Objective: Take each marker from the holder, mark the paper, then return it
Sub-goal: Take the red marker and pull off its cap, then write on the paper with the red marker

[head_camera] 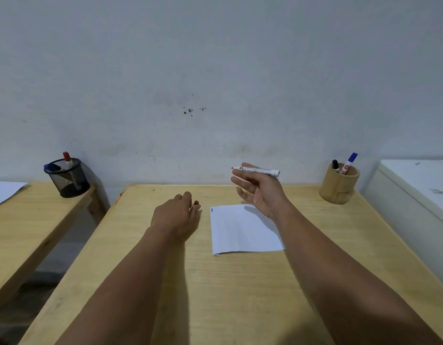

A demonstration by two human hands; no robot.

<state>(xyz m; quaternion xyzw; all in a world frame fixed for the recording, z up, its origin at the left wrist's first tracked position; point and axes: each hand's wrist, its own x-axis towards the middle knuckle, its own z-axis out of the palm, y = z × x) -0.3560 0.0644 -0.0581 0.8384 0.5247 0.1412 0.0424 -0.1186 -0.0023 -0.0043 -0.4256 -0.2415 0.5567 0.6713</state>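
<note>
My right hand (260, 190) is raised above the far edge of the white paper (245, 230) and holds an uncapped white marker (259, 170) level, tip pointing left. My left hand (176, 214) rests palm down on the wooden table (215, 282), left of the paper, with a small red cap (196, 202) at its fingertips. The paper bears a short blue mark (212, 209) at its top left corner. A bamboo holder (339, 183) at the back right holds a black-capped marker (335, 166) and a blue-capped marker (349, 162).
A second wooden table (29, 220) stands to the left with a black mesh cup (67, 178) of markers and a sheet of paper (4, 191). A white cabinet (419, 190) flanks the right side. The wall runs close behind.
</note>
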